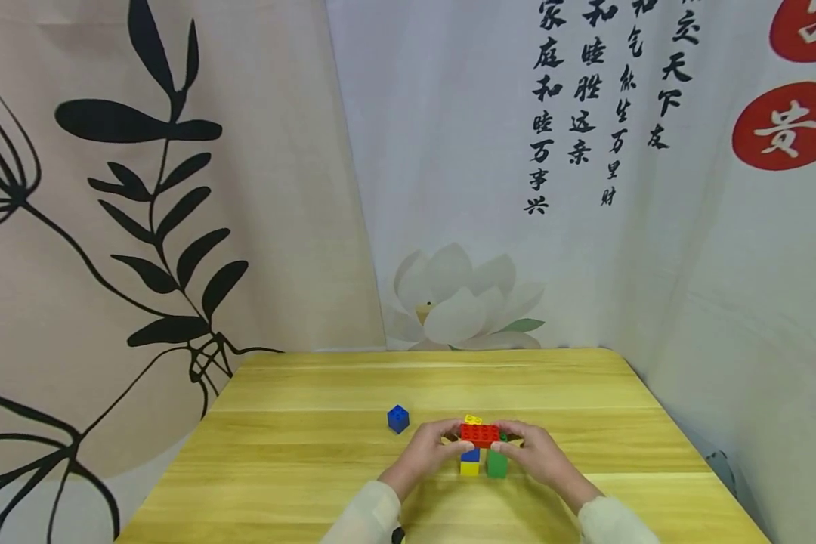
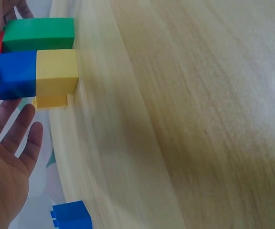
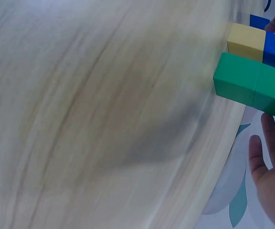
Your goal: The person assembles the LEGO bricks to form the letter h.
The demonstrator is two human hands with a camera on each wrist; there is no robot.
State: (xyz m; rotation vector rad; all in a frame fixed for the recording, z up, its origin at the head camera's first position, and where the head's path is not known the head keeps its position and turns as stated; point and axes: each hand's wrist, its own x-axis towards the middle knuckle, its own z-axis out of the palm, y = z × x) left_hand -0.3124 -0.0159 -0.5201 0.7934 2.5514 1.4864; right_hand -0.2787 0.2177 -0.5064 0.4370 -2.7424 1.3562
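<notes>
Both hands hold a red toy building brick (image 1: 479,434) by its ends, the left hand (image 1: 430,447) at one end and the right hand (image 1: 536,452) at the other. Beneath its left part stands a blue brick (image 2: 17,74) on a yellow brick (image 2: 57,71). Two stacked green bricks (image 3: 235,78) stand beside them, under the right part. The red brick meets the blue one's top in the left wrist view; whether it is pressed fully down I cannot tell. Behind the stacks, another yellow brick (image 1: 472,418) shows partly.
A loose blue brick (image 1: 398,418) lies on the wooden table (image 1: 299,453), to the left of and farther back than the stacks. A printed curtain (image 1: 299,189) hangs behind the table's far edge.
</notes>
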